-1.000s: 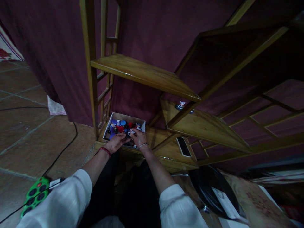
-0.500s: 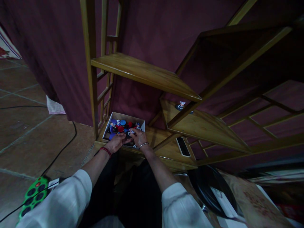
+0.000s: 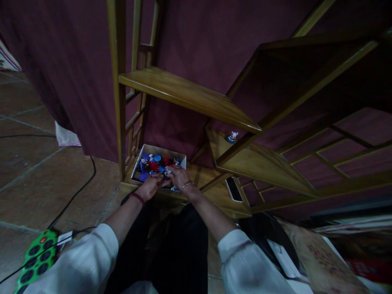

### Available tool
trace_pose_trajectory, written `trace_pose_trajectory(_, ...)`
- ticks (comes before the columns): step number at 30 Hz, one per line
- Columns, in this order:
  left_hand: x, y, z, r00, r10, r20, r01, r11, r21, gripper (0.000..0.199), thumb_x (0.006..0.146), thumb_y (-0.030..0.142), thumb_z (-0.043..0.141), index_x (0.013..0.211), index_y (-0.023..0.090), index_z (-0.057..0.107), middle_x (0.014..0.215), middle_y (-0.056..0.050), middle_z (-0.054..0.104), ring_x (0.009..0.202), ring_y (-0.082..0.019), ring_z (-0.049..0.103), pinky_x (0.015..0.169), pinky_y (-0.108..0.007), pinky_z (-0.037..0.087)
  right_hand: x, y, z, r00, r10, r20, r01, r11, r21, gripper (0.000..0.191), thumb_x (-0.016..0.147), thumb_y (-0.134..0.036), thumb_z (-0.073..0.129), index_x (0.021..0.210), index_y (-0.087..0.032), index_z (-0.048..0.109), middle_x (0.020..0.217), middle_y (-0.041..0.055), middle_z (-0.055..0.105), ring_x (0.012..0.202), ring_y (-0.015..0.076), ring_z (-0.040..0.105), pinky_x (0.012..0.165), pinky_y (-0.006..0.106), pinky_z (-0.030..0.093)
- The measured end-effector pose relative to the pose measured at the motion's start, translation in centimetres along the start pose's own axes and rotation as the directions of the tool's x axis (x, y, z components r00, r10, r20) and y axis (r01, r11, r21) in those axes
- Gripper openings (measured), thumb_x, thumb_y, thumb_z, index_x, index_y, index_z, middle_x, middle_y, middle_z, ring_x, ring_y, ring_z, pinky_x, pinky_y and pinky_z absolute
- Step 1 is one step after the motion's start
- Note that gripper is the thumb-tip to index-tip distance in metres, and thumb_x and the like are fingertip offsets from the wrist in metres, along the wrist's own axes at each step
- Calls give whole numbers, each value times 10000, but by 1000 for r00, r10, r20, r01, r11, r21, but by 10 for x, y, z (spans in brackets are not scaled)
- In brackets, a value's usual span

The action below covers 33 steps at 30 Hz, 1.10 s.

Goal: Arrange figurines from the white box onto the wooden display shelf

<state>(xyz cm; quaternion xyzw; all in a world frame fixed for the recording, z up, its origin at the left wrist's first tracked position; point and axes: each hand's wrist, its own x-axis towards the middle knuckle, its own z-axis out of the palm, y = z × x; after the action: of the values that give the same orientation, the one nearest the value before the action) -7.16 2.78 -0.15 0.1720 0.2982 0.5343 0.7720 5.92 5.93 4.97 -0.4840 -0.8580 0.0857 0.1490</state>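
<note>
A white-edged box [image 3: 138,166] full of small figures in blue, red, purple and black stands on the low wooden shelf [image 3: 196,176]. Over its front right part, my left hand [image 3: 150,185] and my right hand [image 3: 178,176] meet around one small figurine [image 3: 168,171] with a dark base. The fingers of my left hand are closed at the base from the left and below. My right hand pinches the figurine's upper part from the right. Fingers hide much of it.
One small figurine [image 3: 233,136] stands on the middle shelf [image 3: 266,165]. A phone-like dark and white object [image 3: 234,189] lies on the low shelf. Wooden posts [image 3: 117,94] frame the shelves. A green power strip [image 3: 38,257] with cables lies on the floor at left.
The view has shifted slightly. Both hands stay together at the figurine over the box, with only a small change in their pose.
</note>
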Motion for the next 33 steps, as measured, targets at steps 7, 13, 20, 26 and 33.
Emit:
trace_pose_trajectory(7,4,-4,-5,1000,9,24,-9,1000,-20,95,653,23,569,602,102,563,580,17,540,641,-103,577,830,-387,469,4,1,-3,997,-38,66,44,995,-88,194,744,-158,554,922,-215,605,870,31,614,854,153,548,751,238,405)
trace_pose_trajectory(13,6,-3,-9,1000,20,23,-19,998,-57,124,623,22,594,555,109,540,543,35,511,594,-81,547,851,-399,452,9,-1,-1,995,-63,82,72,991,-112,162,757,-175,545,906,-206,600,861,35,602,843,155,532,748,239,395)
trace_pose_trajectory(20,5,-1,-8,1000,25,7,-25,996,-86,109,610,36,606,558,110,544,566,33,523,609,-77,537,841,-381,458,12,-3,-1,990,-88,110,104,983,-150,149,785,-204,518,915,-194,590,834,38,579,804,153,512,731,239,389)
trace_pose_trajectory(26,6,1,-10,999,33,-22,-35,993,-111,105,610,27,589,564,111,547,581,33,531,620,-81,545,832,-365,460,15,-1,7,992,-96,83,108,981,-161,157,783,-191,510,923,-195,583,835,39,566,822,161,500,760,258,381)
trace_pose_trajectory(33,7,1,-13,999,40,-25,-42,993,-110,98,617,34,593,572,113,557,558,39,515,577,-64,517,824,-364,464,18,-3,6,989,-104,106,121,978,-168,188,776,-184,510,951,-195,578,855,47,567,847,171,500,789,270,375)
